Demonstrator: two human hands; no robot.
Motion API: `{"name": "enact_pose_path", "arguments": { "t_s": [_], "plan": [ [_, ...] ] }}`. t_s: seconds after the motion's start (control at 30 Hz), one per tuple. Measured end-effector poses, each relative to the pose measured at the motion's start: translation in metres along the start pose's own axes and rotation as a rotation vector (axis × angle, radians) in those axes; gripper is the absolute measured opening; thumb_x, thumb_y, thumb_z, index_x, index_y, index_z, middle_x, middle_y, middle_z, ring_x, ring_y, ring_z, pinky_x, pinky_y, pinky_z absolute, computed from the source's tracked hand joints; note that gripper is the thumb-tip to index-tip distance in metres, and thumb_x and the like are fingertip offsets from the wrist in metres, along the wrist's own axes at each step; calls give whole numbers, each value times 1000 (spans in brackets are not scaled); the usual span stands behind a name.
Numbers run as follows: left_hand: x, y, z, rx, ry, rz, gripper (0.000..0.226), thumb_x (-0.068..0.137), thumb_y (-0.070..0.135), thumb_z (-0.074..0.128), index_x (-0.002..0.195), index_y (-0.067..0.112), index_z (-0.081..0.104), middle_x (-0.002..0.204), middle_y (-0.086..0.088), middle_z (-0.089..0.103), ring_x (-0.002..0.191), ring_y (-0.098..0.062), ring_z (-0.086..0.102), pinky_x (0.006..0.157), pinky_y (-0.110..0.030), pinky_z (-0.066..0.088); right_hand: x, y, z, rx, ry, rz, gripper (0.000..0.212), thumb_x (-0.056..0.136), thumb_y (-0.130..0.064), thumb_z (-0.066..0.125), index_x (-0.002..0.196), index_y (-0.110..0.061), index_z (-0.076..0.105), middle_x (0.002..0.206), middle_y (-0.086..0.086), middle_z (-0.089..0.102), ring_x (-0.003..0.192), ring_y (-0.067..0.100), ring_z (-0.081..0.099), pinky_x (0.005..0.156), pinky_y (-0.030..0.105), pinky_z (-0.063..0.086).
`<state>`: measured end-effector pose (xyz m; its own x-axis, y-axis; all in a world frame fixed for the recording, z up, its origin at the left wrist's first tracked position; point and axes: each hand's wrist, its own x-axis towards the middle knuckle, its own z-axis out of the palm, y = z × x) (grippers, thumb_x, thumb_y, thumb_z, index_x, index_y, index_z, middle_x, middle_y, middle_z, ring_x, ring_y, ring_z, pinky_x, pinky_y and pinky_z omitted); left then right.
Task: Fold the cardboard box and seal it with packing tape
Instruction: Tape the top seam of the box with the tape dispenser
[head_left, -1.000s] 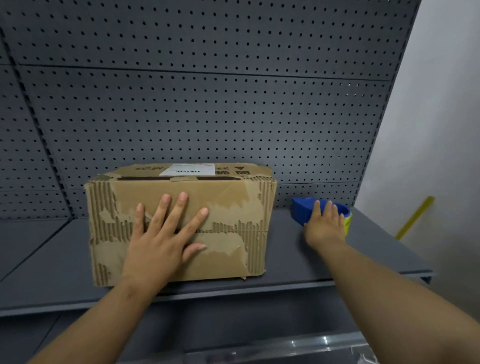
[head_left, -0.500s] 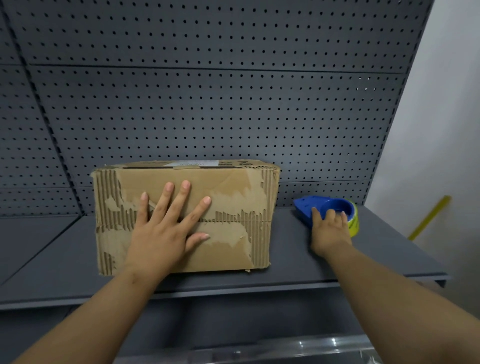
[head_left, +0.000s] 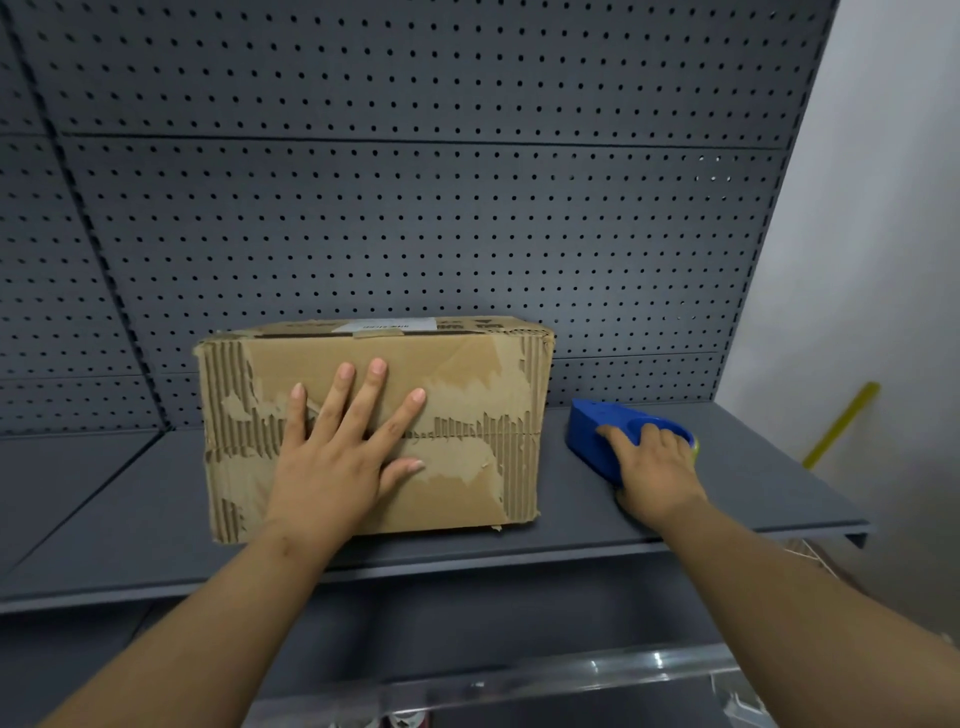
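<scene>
The right hand (head_left: 657, 467) curls its fingers over the top of a blue tape dispenser (head_left: 592, 431), with the thumb side against the near wall, so it grips the dispenser rather than resting on it. A sliver of yellow-green roll shows just past the knuckles. The dispenser sits on a grey metal shelf (head_left: 769, 483), near the right end of the cardboard box (head_left: 467, 379) but not touching it.

The left hand (head_left: 337, 457) lies flat on the front face of the box, fingers spread wide and straight, palm pressing. The box stands closed on the shelf, its skin torn so the ribbed core shows; a white label (head_left: 387, 326) lies on top.

The step in hand is likely picking up the tape. To do it well, the grip should seat firmly before lifting, and the flat hand should hold the box steady so it does not slide back towards the pegboard (head_left: 415, 208).

Both forearms reach forward from below, the right angled inward, the left nearly straight.
</scene>
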<state>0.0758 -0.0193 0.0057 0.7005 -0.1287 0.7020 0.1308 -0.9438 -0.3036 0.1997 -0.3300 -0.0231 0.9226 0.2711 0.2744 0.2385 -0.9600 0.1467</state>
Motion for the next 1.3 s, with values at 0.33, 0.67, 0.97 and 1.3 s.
{"name": "enact_pose_path", "arguments": {
  "t_s": [0.33,0.67,0.97,1.3],
  "plan": [
    [-16,4,5,-4,81,33,63,90,65,8,148,39,5,157,1,-17,145,-22,-14,113,-55,2,-7,3,-44,51,224,55,82,75,-21,65,146,-17,25,110,20,47,99,36,45,90,45,38],
    [-45,11,-4,-45,71,55,65,90,64,16,148,37,9,159,-2,-10,146,-25,-6,113,-51,10,-14,-38,-167,179,627,-325,89,57,-17,80,137,-14,43,98,23,53,84,38,51,73,43,48],
    [-61,-4,-31,-12,-31,48,80,80,69,28,149,32,11,158,-8,8,138,-32,22,113,-49,9,-37,-81,-203,98,665,-522,93,55,-21,83,135,-20,37,98,18,56,80,34,54,67,38,48],
    [-20,-37,-100,-405,-20,-294,72,90,66,16,148,24,22,158,-2,14,146,-21,11,116,-36,2,-49,-99,-226,79,704,-580,89,59,-26,79,137,-24,36,95,14,54,78,31,52,68,37,47]
  ]
}}
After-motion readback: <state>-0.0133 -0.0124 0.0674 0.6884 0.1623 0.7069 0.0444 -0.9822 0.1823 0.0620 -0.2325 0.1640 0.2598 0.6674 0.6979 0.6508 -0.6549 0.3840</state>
